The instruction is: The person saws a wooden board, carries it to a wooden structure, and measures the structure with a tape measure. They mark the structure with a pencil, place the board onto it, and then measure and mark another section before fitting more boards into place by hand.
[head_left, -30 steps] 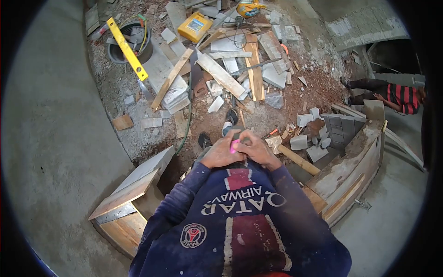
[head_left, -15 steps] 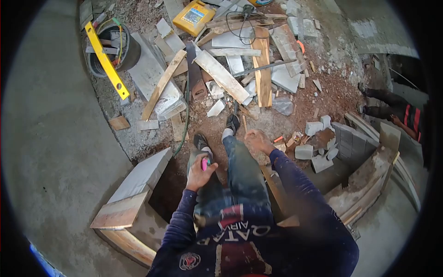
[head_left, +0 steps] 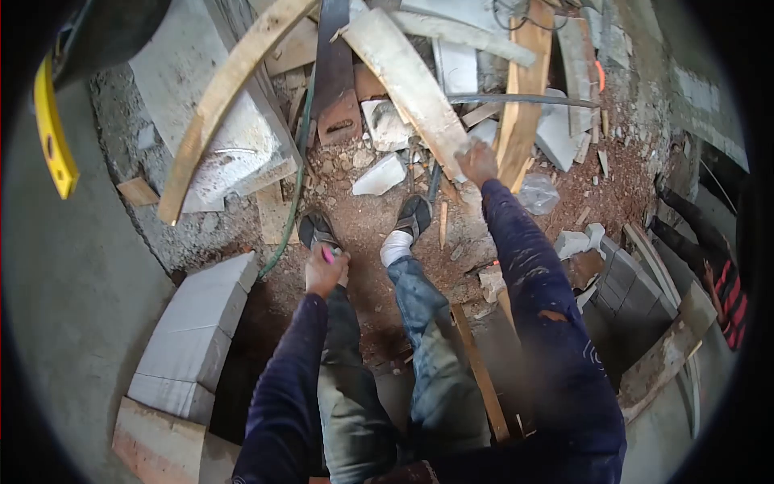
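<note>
My left hand (head_left: 323, 273) is closed around a small pink object (head_left: 327, 254), held low above my left shoe; the fingers hide most of it. My right hand (head_left: 478, 162) is stretched forward at the near end of a pale, dirty wooden board (head_left: 407, 81). Its fingers are bent over the board's right edge, and the fingertips are partly hidden. The board lies slanted on the rubble pile. A handsaw (head_left: 337, 89) rests to its left, and a brown plank (head_left: 524, 97) is just right of my right hand.
A curved wooden strip (head_left: 210, 105) leans over a large pale slab (head_left: 173, 77). A yellow spirit level (head_left: 52, 133) is at far left. A green hose (head_left: 295, 194) runs past my left foot. Block walls (head_left: 181, 347) flank my legs. Another person's legs (head_left: 693, 222) show at right.
My right hand has reached forward from over the ground to the board's end. I have bent closer to the pile. My left hand still holds the pink object.
</note>
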`<state>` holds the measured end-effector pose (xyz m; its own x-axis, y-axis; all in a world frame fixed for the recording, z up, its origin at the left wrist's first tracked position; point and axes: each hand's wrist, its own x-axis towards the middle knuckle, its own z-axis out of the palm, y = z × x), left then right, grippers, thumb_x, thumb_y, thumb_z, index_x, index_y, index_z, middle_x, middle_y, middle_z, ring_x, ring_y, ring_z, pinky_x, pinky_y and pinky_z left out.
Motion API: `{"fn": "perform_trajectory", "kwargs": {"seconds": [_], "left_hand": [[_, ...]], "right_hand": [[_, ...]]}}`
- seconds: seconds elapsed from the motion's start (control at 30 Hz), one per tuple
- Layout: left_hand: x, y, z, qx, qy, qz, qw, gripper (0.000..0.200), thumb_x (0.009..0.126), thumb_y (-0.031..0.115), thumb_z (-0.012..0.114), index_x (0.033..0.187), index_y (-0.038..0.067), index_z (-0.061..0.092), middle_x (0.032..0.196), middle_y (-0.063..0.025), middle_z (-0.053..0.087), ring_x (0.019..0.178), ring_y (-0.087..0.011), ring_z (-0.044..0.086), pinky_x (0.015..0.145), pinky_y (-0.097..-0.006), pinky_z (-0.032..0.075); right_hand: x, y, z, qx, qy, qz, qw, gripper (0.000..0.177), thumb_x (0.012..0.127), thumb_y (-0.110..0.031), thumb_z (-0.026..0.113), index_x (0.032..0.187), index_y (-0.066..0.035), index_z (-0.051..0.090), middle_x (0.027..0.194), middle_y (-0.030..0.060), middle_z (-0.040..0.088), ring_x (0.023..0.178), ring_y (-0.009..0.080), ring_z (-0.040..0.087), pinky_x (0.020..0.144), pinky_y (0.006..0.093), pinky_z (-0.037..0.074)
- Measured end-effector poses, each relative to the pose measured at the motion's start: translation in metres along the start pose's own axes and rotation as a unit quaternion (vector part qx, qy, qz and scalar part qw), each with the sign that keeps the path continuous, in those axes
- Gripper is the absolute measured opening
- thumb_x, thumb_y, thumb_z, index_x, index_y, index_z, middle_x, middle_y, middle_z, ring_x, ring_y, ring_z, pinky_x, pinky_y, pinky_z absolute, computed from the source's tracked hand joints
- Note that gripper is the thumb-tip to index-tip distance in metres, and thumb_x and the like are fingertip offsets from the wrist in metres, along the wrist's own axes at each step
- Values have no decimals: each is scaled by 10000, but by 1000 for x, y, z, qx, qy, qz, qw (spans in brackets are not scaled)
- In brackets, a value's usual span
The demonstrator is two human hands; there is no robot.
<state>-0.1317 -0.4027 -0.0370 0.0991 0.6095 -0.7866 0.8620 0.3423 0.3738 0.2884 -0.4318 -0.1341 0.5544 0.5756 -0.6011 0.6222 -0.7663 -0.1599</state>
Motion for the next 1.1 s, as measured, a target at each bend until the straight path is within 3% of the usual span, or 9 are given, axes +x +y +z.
{"fn": "perform_trajectory", "kwargs": {"seconds": [0.1,0.23,0.33,0.4,0.6,0.67,0.7,0.77,1.1], "left_hand": [[67,-21,26,29,43,71,996,482,722,357,743,1026,40,545,907,-252,623,886,-445,606,796,-488,481],[118,11,39,44,25,88,995,464,705,298,730,1051,50,545,900,-237,617,887,-430,600,818,-481,481],[125,34,51,67,53,112,990,552,704,335,757,1120,36,552,994,-234,617,961,-397,600,879,-463,470],[104,76,42,225,249,156,929,662,717,371,777,1222,18,538,1122,-231,599,1068,-372,581,961,-434,450],[68,106,10,-106,116,211,965,633,816,282,744,1310,-11,477,1225,-208,581,1136,-310,578,1009,-379,443],[40,122,-16,-394,-1,110,912,535,869,214,707,1292,-28,486,1220,-166,591,1109,-208,589,963,-327,464],[28,124,-29,-434,-32,103,894,473,905,174,675,1291,-26,489,1208,-128,596,1079,-146,590,937,-278,467],[-4,124,-45,-452,-55,88,886,474,910,174,671,1298,-25,483,1204,-122,595,1079,-148,589,941,-276,465],[-61,119,-120,-559,-122,104,813,603,884,145,706,1374,-9,391,1266,-131,552,1121,-172,566,966,-299,465]], "right_hand": [[21,-25,-9,-33,-18,62,997,717,784,-455,654,1254,67,510,1315,277,519,1160,415,569,1004,462,451],[38,-8,4,-28,-26,31,999,801,746,-516,706,1284,46,517,1256,282,568,1160,420,566,992,455,452],[24,-3,-15,77,-112,-71,988,664,743,-491,747,1171,3,634,1092,232,659,1043,355,634,909,414,482],[-2,-6,-27,157,-127,-141,969,528,780,-429,741,1089,-3,690,980,168,706,929,258,672,844,365,493],[-120,-9,-98,195,-254,-90,943,487,831,-397,720,1133,-18,683,997,90,707,883,150,641,811,324,498],[-156,-5,-112,184,-287,-83,936,465,835,-377,725,1128,-18,684,1006,85,704,895,138,633,809,318,498],[-176,-4,-115,240,-314,-27,918,439,836,-344,735,1128,-19,684,1005,78,702,903,131,626,808,314,498],[-205,-14,-125,286,-337,41,896,415,837,-310,745,1127,-20,684,1004,71,700,911,124,618,807,310,497],[-248,-120,-132,357,-398,-24,845,427,818,-277,783,1131,-6,677,1029,69,698,939,138,624,834,317,505]]}}
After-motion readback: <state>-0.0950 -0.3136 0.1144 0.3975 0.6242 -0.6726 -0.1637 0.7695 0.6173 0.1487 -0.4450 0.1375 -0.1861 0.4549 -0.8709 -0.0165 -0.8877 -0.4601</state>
